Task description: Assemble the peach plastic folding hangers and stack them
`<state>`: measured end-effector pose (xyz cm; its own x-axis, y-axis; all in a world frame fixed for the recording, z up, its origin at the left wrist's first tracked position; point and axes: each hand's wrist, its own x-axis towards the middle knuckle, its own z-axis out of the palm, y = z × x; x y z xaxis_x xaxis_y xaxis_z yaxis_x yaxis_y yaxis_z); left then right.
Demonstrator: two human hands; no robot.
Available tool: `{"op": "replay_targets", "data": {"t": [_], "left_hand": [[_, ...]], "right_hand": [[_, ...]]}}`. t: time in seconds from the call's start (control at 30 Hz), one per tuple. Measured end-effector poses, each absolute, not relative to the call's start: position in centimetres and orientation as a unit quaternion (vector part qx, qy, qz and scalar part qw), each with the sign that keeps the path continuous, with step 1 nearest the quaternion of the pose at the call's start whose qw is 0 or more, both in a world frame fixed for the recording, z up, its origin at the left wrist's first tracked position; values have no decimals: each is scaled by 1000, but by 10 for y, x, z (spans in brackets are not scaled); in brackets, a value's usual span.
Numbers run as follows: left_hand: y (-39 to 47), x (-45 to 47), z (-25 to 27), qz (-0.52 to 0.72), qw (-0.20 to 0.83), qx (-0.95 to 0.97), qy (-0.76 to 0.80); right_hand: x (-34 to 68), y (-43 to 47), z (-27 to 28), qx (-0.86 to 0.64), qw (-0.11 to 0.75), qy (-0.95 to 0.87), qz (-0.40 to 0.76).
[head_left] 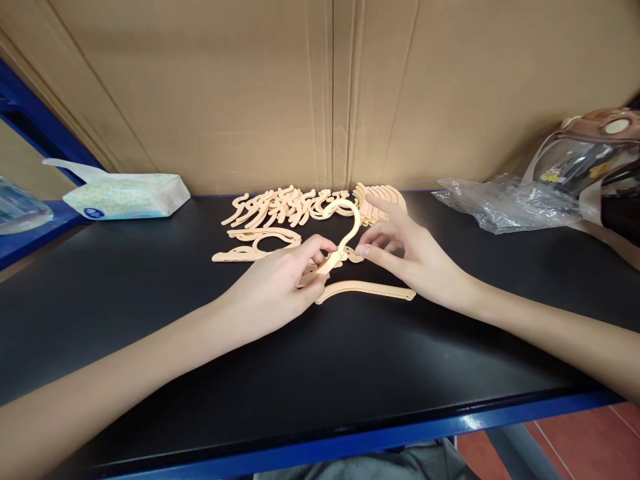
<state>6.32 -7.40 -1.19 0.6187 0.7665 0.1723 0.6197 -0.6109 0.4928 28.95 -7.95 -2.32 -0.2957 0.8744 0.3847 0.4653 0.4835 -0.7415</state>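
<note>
Pinched between the thumb and fingers of my left hand (283,277) is a cream plastic hanger piece with a curved hook (354,227) standing up from it. My fingers hide part of that piece. Just right of the hook is my right hand (417,260), its fingers curved and apart, with nothing visible in them. A loose hanger arm (370,288) lies on the black table below both hands. Left of the hook, folded hanger parts (273,233) rest beside and partly behind my left hand.
Behind my hands lie a pile of loose hooks (275,207) and a row of stacked hanger arms (397,197). A tissue pack (135,195) stands at the left. Crumpled clear plastic (505,203) and a bottle (575,160) are at the right. Cardboard (225,93) walls the back.
</note>
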Motion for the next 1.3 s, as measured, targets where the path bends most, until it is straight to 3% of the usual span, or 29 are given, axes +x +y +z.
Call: {"op": "replay_targets", "data": {"t": [0.17,0.43,1.07,1.3], "left_hand": [[-70,63,-11,237,363,801,414],[-64,63,-12,254,467,736,418],[-65,63,-3,286,587,619,437],[-64,63,-1,268,618,610,417]], "right_hand": [[290,-87,-19,-411,299,-854,114],[289,-92,-21,-342,188,-921,17],[290,-93,-17,-381,196,-902,58],[292,-89,-20,-385,195,-902,-18]]}}
